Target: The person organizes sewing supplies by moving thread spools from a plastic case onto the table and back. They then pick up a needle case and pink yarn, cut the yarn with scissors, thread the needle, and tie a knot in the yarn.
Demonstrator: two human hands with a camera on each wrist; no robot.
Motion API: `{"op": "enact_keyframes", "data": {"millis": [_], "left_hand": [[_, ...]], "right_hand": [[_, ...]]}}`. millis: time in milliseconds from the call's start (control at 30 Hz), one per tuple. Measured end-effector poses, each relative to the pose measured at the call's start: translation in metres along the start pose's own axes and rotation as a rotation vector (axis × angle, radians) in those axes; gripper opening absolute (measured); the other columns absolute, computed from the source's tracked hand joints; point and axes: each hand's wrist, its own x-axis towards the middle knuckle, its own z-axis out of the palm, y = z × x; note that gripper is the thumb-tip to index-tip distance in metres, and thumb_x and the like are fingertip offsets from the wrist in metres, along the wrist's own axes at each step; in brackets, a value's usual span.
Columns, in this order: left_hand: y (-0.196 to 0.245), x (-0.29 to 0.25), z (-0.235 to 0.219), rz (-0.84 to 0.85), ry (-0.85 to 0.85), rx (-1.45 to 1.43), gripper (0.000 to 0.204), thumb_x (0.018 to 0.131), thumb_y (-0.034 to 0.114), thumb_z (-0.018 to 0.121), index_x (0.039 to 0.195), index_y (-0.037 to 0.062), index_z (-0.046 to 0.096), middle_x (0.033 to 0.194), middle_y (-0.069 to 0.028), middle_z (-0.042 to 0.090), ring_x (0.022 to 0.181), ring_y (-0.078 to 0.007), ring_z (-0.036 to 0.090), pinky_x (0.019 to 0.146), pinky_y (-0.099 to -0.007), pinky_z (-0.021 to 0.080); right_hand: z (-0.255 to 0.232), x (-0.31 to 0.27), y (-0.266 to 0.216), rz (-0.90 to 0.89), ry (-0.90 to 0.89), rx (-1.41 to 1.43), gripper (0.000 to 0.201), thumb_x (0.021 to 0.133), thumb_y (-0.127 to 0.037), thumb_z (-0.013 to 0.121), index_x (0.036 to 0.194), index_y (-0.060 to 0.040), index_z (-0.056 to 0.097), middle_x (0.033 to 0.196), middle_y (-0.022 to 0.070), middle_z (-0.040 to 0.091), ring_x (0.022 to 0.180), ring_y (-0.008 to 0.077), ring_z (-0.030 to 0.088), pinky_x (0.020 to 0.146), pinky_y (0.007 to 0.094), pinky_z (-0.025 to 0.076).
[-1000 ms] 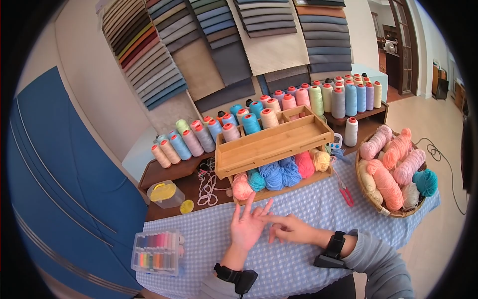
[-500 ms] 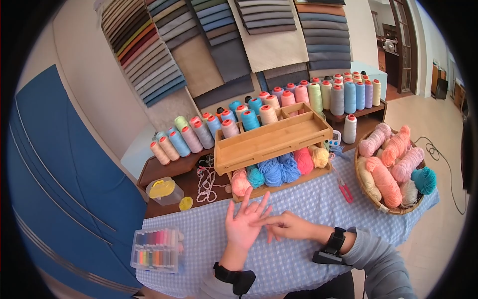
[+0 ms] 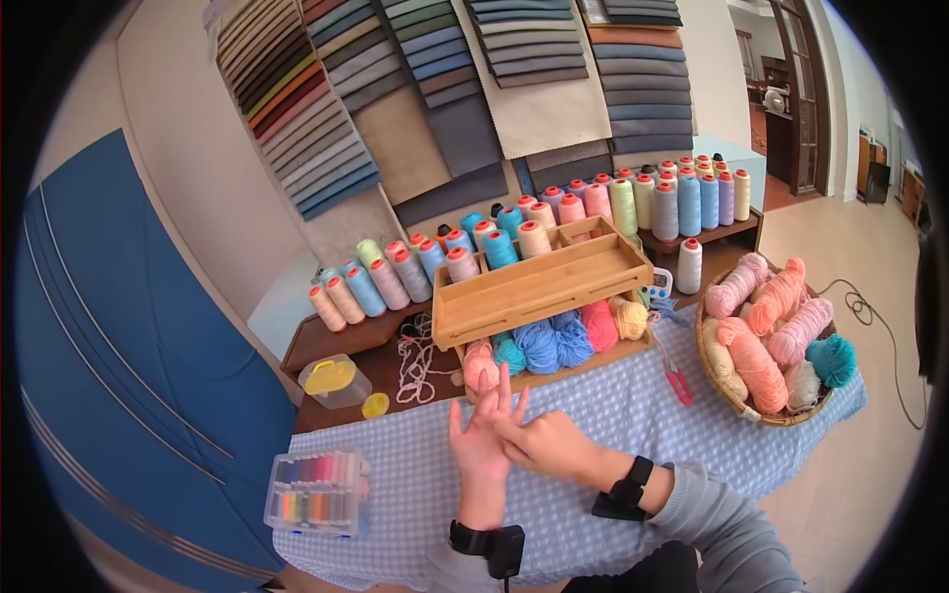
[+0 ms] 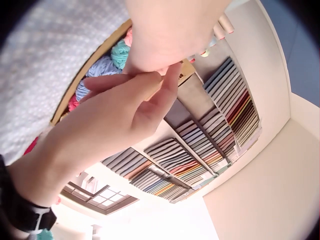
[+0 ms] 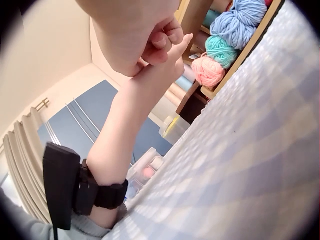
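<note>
In front of the wooden rack, my left hand (image 3: 481, 445) is held up, palm turned up and fingers spread. My right hand (image 3: 549, 442) reaches across from the right and touches the left one near the base of its fingers. Several fingers (image 5: 165, 42) of the right hand are curled in toward the palm in the right wrist view. The left wrist view has the right hand (image 4: 120, 107) overlapping the left palm (image 4: 162, 55). No object shows in either hand. Part of the left hand is hidden behind the right.
A blue checked cloth (image 3: 395, 484) covers the table. A wooden rack (image 3: 539, 287) has yarn balls below; thread cones (image 3: 664, 212) stand behind. A basket of yarn (image 3: 712, 390) is right, with red-handled scissors (image 3: 678, 385) beside the rack. A thread case (image 3: 314, 494) and lidded tub (image 3: 334, 381) lie left.
My right hand has moved left and slightly up, more over the left palm. Its index finger pointed at the left fingers before and now shows less. The head view has shifted slightly.
</note>
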Motion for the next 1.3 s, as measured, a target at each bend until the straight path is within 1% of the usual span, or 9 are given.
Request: {"op": "enact_keyframes", "data": {"millis": [100,167,367,400,467,567,667,767,1300], "left_hand": [[0.003,0.002,-0.011,-0.041,-0.024,-0.018,0.053,0.089,0.04,0.03,0.123,0.0001,0.037,0.075,-0.0036,0.051,0.134,-0.0215,0.017,0.108,-0.0505,0.01],[-0.001,-0.002,0.007,0.026,0.141,0.016,0.052,0.088,0.038,0.031,0.123,-0.0004,0.038,0.066,-0.0026,0.047,0.134,-0.0209,0.017,0.109,-0.0494,0.008],[0.006,0.0,-0.014,-0.037,-0.202,-0.092,0.054,0.088,0.037,0.031,0.124,-0.0029,0.039,0.085,-0.0046,0.055,0.134,-0.0192,0.016,0.109,-0.0487,0.004],[0.006,-0.001,-0.009,-0.038,-0.199,-0.09,0.054,0.088,0.037,0.031,0.124,-0.0029,0.039,0.085,-0.0046,0.055,0.134,-0.0192,0.016,0.109,-0.0487,0.004],[0.003,-0.003,0.007,0.032,0.07,-0.058,0.055,0.088,0.037,0.031,0.124,-0.0035,0.038,0.082,-0.0043,0.055,0.134,-0.0194,0.016,0.109,-0.0487,0.004],[-0.001,-0.005,0.014,0.045,0.096,-0.004,0.055,0.088,0.036,0.031,0.125,-0.0033,0.037,0.07,-0.0032,0.049,0.134,-0.0192,0.015,0.109,-0.0485,0.003],[0.003,-0.003,0.002,0.005,-0.029,-0.063,0.055,0.087,0.037,0.032,0.126,-0.0032,0.036,0.07,-0.0032,0.049,0.134,-0.0189,0.016,0.109,-0.0479,0.002],[0.004,-0.002,0.002,0.004,-0.05,-0.083,0.056,0.087,0.037,0.032,0.126,-0.0029,0.036,0.068,-0.0025,0.047,0.134,-0.0185,0.016,0.109,-0.0471,0.001],[0.004,-0.003,0.005,0.015,-0.012,-0.08,0.055,0.088,0.038,0.032,0.127,-0.0014,0.035,0.065,-0.0004,0.046,0.134,-0.017,0.016,0.109,-0.0461,0.0]], "right_hand": [[0.002,-0.003,0.008,-0.088,-0.012,0.007,0.022,0.076,-0.018,0.057,0.098,-0.0128,0.057,0.05,0.0107,0.051,0.042,0.0294,0.052,0.04,0.0383,0.042],[0.002,-0.004,0.009,-0.113,-0.02,0.029,0.023,0.077,-0.018,0.056,0.099,-0.0125,0.057,0.05,0.011,0.051,0.042,0.0295,0.052,0.04,0.0383,0.042],[0.006,-0.011,0.005,-0.038,-0.079,0.075,0.028,0.078,-0.021,0.055,0.105,-0.0134,0.054,0.05,0.0118,0.053,0.042,0.0319,0.052,0.04,0.0396,0.044],[0.007,-0.012,0.006,-0.028,-0.086,0.088,0.032,0.078,-0.021,0.055,0.109,-0.0147,0.053,0.051,0.012,0.053,0.042,0.032,0.052,0.04,0.0398,0.044],[0.008,-0.012,0.004,-0.02,-0.093,0.102,0.036,0.078,-0.021,0.055,0.114,-0.016,0.051,0.051,0.0121,0.053,0.042,0.0321,0.052,0.04,0.04,0.044],[0.006,-0.011,0.002,0.006,-0.125,0.117,0.04,0.079,-0.02,0.053,0.119,-0.0189,0.05,0.051,0.0122,0.053,0.042,0.0322,0.052,0.04,0.0403,0.044],[0.007,-0.011,0.003,-0.005,-0.133,0.11,0.042,0.08,-0.019,0.052,0.122,-0.0212,0.048,0.052,0.0122,0.054,0.042,0.0319,0.053,0.04,0.0402,0.044],[0.004,-0.01,0.001,-0.017,-0.146,0.054,0.04,0.077,-0.018,0.054,0.117,-0.0138,0.049,0.053,0.0071,0.055,0.043,0.0269,0.054,0.041,0.0365,0.044],[0.004,-0.009,-0.001,-0.03,-0.18,0.072,0.057,0.078,-0.017,0.052,0.132,-0.02,0.036,0.054,0.0053,0.055,0.044,0.0267,0.054,0.042,0.0354,0.045]]}}
